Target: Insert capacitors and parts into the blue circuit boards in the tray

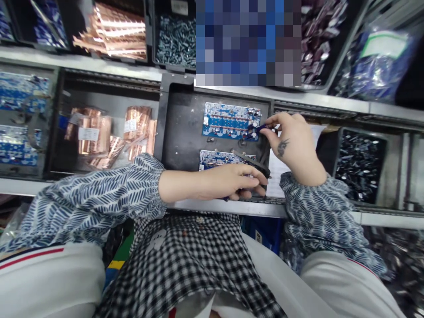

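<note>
Two blue circuit boards lie in a black fixture tray (182,128). At the right edge of the upper circuit board (228,119), my right hand (291,139) pinches a small dark blue cylindrical part (261,128), apparently a capacitor. Several small parts stand on that board near the fingertips. My left hand (235,180), palm down with loosely curled fingers, hovers over the lower circuit board (215,157) and covers much of it. A bit of dark blue shows under the left palm; what the fingers hold is hidden.
A black strap (253,161) crosses the lower board's right end. Left of the tray are bagged copper strips (96,132); farther left, another tray holds boards (18,145). A bin of dark small parts (361,163) stands right. Bins of screws (175,39) and copper strips (115,28) line the shelf above.
</note>
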Tool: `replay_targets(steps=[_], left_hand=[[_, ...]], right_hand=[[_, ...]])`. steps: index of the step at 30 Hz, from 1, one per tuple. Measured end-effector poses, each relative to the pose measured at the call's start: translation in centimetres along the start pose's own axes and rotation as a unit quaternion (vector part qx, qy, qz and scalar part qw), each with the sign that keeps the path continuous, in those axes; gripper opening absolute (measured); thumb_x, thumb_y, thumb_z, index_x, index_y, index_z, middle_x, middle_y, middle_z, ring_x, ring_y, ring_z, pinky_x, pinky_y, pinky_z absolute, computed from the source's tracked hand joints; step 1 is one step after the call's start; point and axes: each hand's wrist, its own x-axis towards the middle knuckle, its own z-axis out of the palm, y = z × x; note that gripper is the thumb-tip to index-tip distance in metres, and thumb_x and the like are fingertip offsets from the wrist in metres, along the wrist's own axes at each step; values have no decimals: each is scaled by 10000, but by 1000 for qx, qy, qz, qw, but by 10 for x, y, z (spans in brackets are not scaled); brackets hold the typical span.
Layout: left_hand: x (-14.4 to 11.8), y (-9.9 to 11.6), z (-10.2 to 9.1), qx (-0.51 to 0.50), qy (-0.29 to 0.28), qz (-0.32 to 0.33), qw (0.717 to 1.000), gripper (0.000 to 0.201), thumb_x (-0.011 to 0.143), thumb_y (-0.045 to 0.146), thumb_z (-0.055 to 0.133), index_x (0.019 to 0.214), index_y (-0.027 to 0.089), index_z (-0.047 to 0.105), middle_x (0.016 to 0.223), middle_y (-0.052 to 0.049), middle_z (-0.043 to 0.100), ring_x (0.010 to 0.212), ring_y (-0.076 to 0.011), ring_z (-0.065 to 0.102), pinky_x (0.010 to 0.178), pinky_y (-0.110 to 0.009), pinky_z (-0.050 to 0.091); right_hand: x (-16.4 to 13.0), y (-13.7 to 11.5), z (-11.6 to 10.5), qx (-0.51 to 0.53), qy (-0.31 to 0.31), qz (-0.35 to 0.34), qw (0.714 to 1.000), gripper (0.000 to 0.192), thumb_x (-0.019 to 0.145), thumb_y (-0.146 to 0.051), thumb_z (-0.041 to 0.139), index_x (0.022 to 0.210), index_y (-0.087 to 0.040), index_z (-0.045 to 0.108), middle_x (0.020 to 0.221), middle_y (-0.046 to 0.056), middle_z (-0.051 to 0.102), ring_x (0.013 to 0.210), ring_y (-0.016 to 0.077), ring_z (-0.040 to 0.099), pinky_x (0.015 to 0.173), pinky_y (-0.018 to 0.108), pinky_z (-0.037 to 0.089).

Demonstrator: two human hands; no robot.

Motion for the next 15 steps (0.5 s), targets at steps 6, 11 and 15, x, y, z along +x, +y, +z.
replay_targets(steps=[6,11,15], left_hand=[[10,1,-12,-36,56,24,998,216,979,57,421,918,129,615,941,-88,731,590,-67,551,438,-156,218],[13,-1,-20,-23,70,46,996,275,1122,273,430,929,138,572,1012,-111,752,615,-78,596,434,-152,204],[16,-4,-21,-18,115,79,990,286,1109,318,543,890,140,588,840,-27,661,592,-60,524,438,-138,224]], right_hand=[[-1,-3,0,6,-6,-6,1000,72,954,-396,622,944,-331,651,877,75,700,902,358,593,848,578,496],[0,-1,3,-13,8,-32,999,84,949,-372,605,962,-313,663,892,88,701,903,361,598,822,559,472],[0,0,6,-24,14,-48,998,59,931,-319,628,968,-306,672,896,88,695,915,355,604,843,549,458]])
